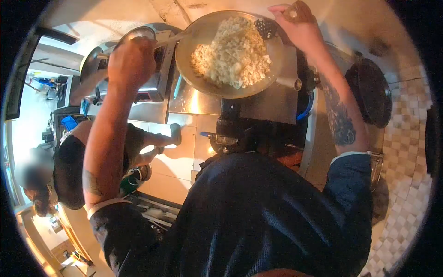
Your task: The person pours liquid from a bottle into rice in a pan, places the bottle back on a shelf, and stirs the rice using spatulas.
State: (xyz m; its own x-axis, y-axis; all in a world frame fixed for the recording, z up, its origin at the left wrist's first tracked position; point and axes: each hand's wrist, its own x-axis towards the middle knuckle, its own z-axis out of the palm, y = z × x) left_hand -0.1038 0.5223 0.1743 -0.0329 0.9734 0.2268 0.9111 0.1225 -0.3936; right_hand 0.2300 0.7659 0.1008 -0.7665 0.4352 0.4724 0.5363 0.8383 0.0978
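Observation:
A wide frying pan (249, 92) sits in front of me, holding a heap of pale, golden-brown grains that look like rice (235, 53). My left hand (131, 62) is closed in a fist at the end of the pan's handle (168, 41), to the left of the pan. Beyond the pan's right rim, my right hand (300, 32) is wrapped round a brown, rounded object (297, 11) whose kind I cannot make out. A dark, perforated piece (265, 28) lies at the pan's upper right edge, close to that hand; whether it joins the brown object is unclear.
More pans (92, 62) stand at the left of the stove, beside a metal box-shaped appliance (159, 76). A dark round pan (369, 92) hangs or leans at right. Another person (71, 166) in dark clothes is at left. A drawer (157, 210) sits below.

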